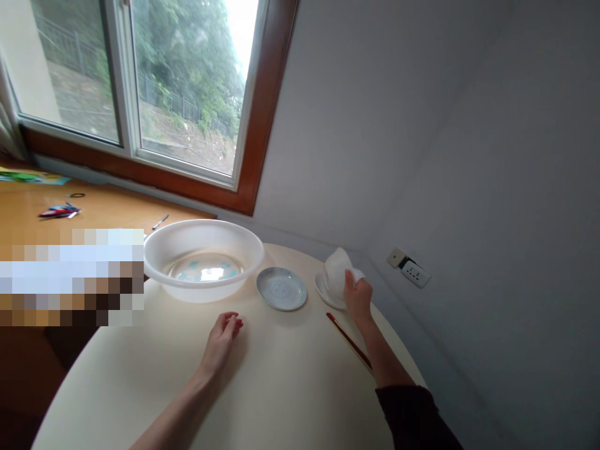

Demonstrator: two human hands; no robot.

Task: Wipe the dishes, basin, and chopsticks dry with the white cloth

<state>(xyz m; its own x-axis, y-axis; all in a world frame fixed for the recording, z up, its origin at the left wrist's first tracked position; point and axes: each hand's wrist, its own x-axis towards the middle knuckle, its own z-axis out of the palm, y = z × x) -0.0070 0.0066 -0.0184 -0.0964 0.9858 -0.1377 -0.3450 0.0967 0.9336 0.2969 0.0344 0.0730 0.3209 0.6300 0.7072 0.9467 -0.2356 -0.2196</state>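
Observation:
At the right side of the round table, my right hand (359,295) is closed on a white bowl (335,273), which is tilted above a white plate (322,289). Something white, perhaps a cloth or tissue, shows at the fingers. My left hand (225,329) hovers over or rests on the table with curled fingers; whether anything is in them cannot be made out. Between the hands, farther back, lies a light blue-grey plate (282,289). Reddish-brown chopsticks (349,341) lie beside my right forearm.
A large translucent basin (204,290) holding water stands at the back left of the round table (276,387). Behind it, a wooden desk (107,203) bears pens (60,211). The wall with a socket (415,273) borders the table's right side.

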